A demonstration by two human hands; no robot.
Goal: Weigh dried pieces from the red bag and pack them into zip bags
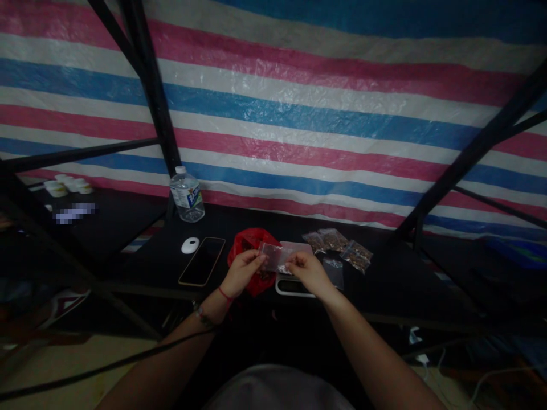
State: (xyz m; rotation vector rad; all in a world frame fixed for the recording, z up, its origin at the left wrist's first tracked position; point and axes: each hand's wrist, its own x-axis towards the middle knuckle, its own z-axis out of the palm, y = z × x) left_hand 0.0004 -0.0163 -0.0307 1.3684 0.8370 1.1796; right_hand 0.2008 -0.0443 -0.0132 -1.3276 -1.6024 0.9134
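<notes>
A small clear plastic bag [277, 257] is stretched between my two hands, and no contents show in it. My left hand [244, 270] pinches its left end, in front of a red plastic bag [253, 236] that holds brown bits. At the other end, my right hand [308, 270] grips the clear bag with closed fingers. Partly hidden beneath my hands lies a white kitchen scale [294, 286]. Just right of it, another flat clear bag [334, 272] rests on the black table. Several filled zip bags [356, 255] of brown pieces are grouped behind that one.
Left of the red bag lie a phone [202, 261] and a white oval case [190, 245]. A clear plastic bottle [187, 195] stands at the back by a black metal post [156, 108]. Several white jars [68, 185] sit far left. A striped sheet [299, 125] hangs behind the table.
</notes>
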